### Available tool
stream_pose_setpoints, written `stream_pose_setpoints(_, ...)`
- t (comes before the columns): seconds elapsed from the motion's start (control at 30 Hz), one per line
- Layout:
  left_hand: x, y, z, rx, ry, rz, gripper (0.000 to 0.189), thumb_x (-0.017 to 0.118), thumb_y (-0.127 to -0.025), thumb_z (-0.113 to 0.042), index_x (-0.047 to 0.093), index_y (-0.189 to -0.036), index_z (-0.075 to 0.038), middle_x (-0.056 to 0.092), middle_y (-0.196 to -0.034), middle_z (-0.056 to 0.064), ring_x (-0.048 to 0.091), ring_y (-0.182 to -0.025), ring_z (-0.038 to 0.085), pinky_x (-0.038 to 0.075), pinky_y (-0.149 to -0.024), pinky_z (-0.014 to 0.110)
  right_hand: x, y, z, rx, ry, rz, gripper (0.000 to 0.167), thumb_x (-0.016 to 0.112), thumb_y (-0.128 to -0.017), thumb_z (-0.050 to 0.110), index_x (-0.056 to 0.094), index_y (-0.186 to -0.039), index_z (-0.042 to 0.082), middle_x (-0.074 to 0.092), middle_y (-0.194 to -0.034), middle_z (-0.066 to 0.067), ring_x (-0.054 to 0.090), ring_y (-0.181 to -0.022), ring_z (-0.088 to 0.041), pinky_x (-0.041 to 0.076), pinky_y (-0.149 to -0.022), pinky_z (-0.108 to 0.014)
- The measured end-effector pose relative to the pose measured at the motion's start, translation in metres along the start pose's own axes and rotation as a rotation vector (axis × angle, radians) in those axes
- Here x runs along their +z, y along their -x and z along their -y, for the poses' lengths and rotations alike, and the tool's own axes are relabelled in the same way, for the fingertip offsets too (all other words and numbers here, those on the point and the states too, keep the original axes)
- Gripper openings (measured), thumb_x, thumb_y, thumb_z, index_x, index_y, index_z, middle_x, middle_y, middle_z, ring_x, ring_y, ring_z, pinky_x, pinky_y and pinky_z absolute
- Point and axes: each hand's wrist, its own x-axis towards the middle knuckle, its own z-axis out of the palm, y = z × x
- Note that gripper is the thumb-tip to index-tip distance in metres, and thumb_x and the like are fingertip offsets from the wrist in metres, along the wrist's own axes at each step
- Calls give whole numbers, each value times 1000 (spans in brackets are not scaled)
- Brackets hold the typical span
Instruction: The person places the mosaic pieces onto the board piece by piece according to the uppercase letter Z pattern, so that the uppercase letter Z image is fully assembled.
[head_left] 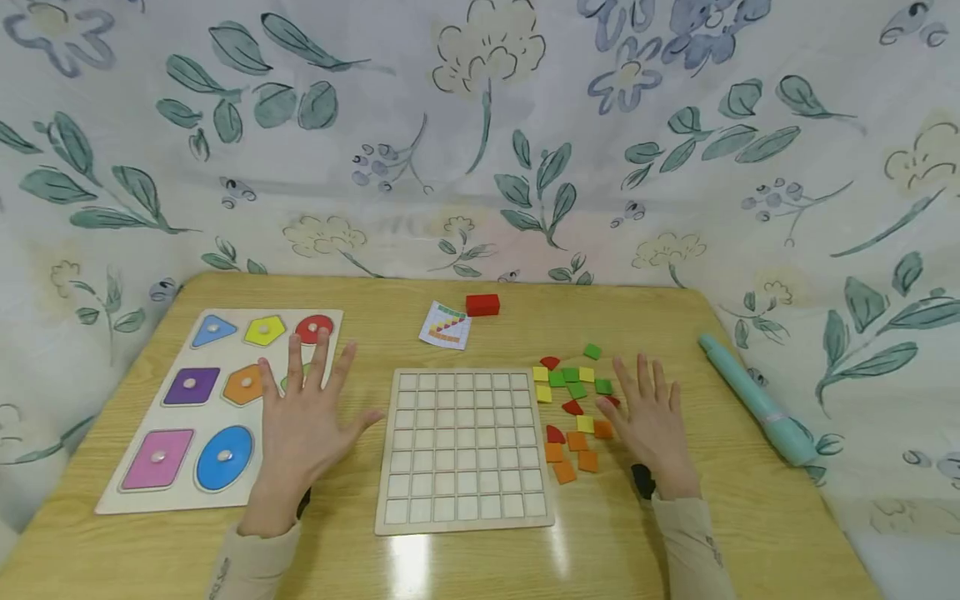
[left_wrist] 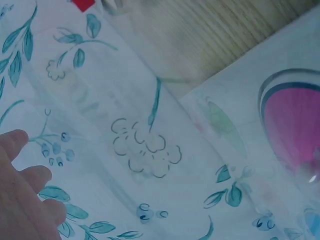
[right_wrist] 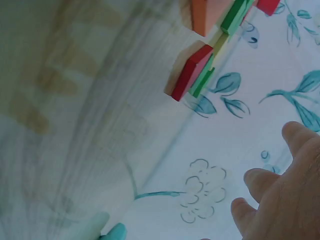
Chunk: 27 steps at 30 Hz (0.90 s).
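My left hand, fingers spread and holding nothing, overlaps the right side of a white shape puzzle board in the head view. The right hand also has its fingers spread and nothing in them, just right of a scatter of small coloured tiles. These include green squares, yellow squares, orange squares and red quarter-round pieces. Between the hands lies a wooden grid board with bare cells. Fingers of the left hand and right hand show in the wrist views.
Behind the grid board lie a pattern card with coloured squares and a red block. A mint-green tube-shaped object rests along the table's right edge. Floral cloth hangs behind the wooden table.
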Motion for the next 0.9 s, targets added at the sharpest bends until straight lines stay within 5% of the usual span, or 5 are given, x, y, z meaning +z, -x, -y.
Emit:
stream_pose_setpoints(0.13,-2,-1,-2,3,59,47,90,53,-85,-66,22,-156,-19,9,-164,12,-10,-151,35,-5,-116,68,0,-7,2,-11,-29,-5,75,37,-98,60,11,-157,22,-5,-163,-18,-4,-150,-43,-3,-117,-67)
stream_pose_setpoints(0.33,10,-1,-17,56,321,324,96,63,-86,-58,22,-154,-4,18,-161,20,8,-150,41,9,-119,64,3,-19,-8,14,-169,49,68,30,-102,53,17,-156,15,14,-160,-27,15,-143,-53,13,-112,-72)
stream_pose_setpoints(0.53,26,4,-27,92,410,506,106,72,-78,-57,24,-152,1,22,-160,20,17,-147,45,19,-118,61,5,-34,-20,33,-322,101,62,39,-104,41,32,-150,1,41,-147,-29,38,-134,-49,29,-111,-64)
stream_pose_setpoints(0.7,28,9,-29,102,426,559,115,79,-67,-59,27,-151,1,26,-159,19,20,-146,46,19,-116,64,7,-44,-19,32,-273,68,44,58,-97,19,53,-133,-5,45,-143,-30,38,-133,-50,30,-111,-62)
stream_pose_setpoints(0.9,29,13,-31,141,406,595,126,86,-55,-56,26,-152,-2,22,-161,16,16,-148,43,12,-116,67,8,-50,-14,96,-259,28,29,64,-92,12,63,-115,-5,52,-131,-31,49,-120,-48,42,-102,-59)
